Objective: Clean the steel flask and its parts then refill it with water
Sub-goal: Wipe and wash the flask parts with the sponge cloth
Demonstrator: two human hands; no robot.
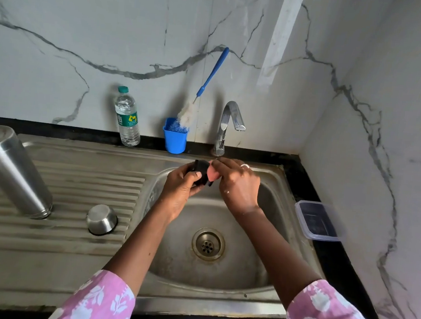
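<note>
Two steel pieces on the ribbed drainboard at the sink's left: steel flask upside down near the left edge, small steel cup inverted just beside it. Over the basin, left hand curled round a black flask lid; right hand pinching a pink sponge against that lid. Along the counter's back edge: water bottle, blue holder with bottle brush, tap. At the right edge, clear plastic box.

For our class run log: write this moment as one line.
stage: scrubbing part | left hand: grips black flask stopper | right hand: rubs pink sponge | steel flask: inverted on drainboard
</note>
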